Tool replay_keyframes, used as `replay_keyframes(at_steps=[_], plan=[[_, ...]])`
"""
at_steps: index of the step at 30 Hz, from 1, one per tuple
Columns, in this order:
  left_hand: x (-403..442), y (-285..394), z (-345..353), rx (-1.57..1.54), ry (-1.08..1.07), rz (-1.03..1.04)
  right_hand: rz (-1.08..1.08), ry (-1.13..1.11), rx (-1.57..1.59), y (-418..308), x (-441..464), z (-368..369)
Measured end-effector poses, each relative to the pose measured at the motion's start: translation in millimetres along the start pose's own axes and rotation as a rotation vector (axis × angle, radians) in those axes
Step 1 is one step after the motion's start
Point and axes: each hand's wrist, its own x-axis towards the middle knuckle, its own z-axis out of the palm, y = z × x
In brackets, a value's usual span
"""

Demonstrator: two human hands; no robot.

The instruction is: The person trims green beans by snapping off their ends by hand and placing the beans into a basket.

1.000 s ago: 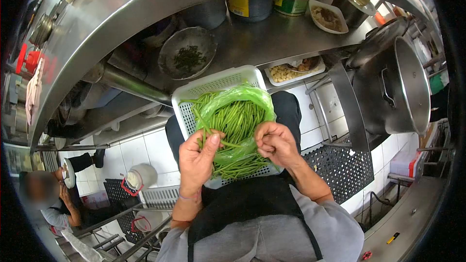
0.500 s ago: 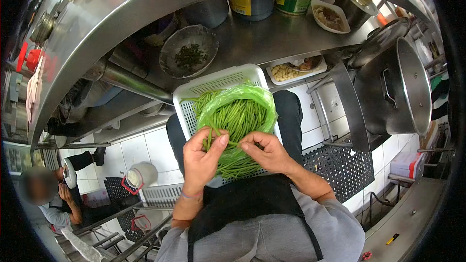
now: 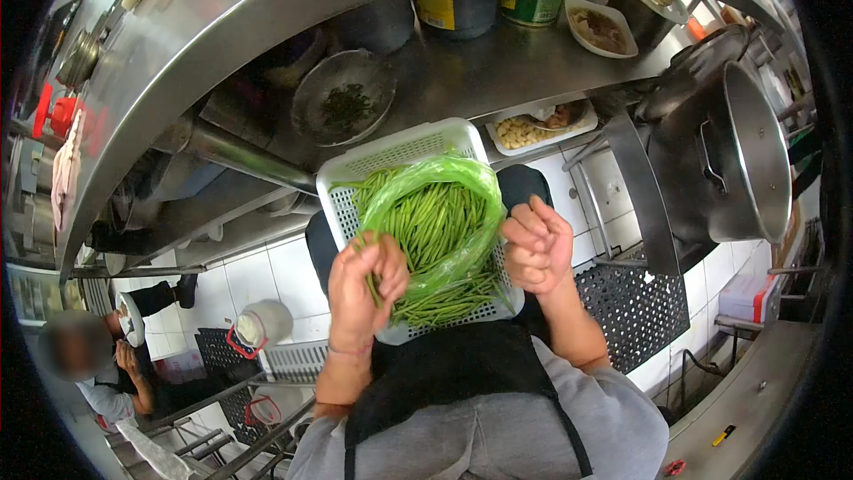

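A white perforated basket (image 3: 336, 205) rests on my lap. Inside it, a translucent green plastic bag (image 3: 480, 180) stands with its mouth wide, full of long green beans (image 3: 435, 218). More beans lie in the basket beside the bag and below it. At the basket's left side, my left hand (image 3: 366, 284) is closed round a green bean, which shows between the fingers. On the other side, my right hand (image 3: 539, 244) is raised by the bag's right edge, fingers curled in; whether it holds anything is hidden.
A steel counter (image 3: 480, 80) with a bowl of chopped greens (image 3: 345, 98) is ahead. A tray of peeled cloves (image 3: 524, 135) is beneath its edge. A big steel pot (image 3: 751, 151) stands right; a person (image 3: 107, 396) sits at left.
My hands, together over the bag with a bean between them, have moved apart. The right went right and up; the left stayed near the basket's left side.
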Motion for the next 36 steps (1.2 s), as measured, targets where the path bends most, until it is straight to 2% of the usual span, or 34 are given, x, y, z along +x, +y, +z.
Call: replay_keyframes(at_steps=[3,7,11,13,14,16,17,20,22,26,28,31,34,35,36], plan=[[25,-5,8,0.33,0.256,0.013,-0.047,0.097,0.065,0,-1,0],[46,-14,-17,0.594,0.125,-0.122,-0.063,0.167,-0.085,7,2,-3],[67,-47,-25,0.975,0.025,0.105,-0.097,0.143,0.1,5,3,-8],[72,-43,-7,1.352,0.132,0.09,-0.096,0.135,0.257,1,3,-10],[73,-41,1,1.539,0.189,0.082,-0.157,0.256,0.217,2,3,-7],[73,-39,8,1.702,0.077,0.069,-0.279,0.497,0.134,8,6,8],[73,-39,9,1.782,0.018,0.061,-0.266,0.485,0.128,8,5,10],[73,-53,-6,1.85,-0.044,0.215,-0.228,0.415,0.081,11,2,9],[74,-49,-5,1.764,-0.034,0.116,-0.198,0.313,-0.003,12,2,4],[72,-45,-9,1.692,0.027,0.011,-0.187,0.292,-0.174,11,3,2],[70,-49,-15,1.673,0.032,0.151,-0.175,0.282,-0.198,11,2,0],[65,-48,-16,1.596,0.048,0.264,-0.271,0.536,-0.57,19,0,3],[60,-39,-16,1.507,0.061,0.418,-0.374,0.545,-0.911,32,8,7],[57,-34,-16,1.479,0.067,0.479,-0.335,0.493,-0.865,30,6,7],[51,-27,-12,1.404,0.09,0.39,-0.293,0.441,-0.818,26,4,6]])
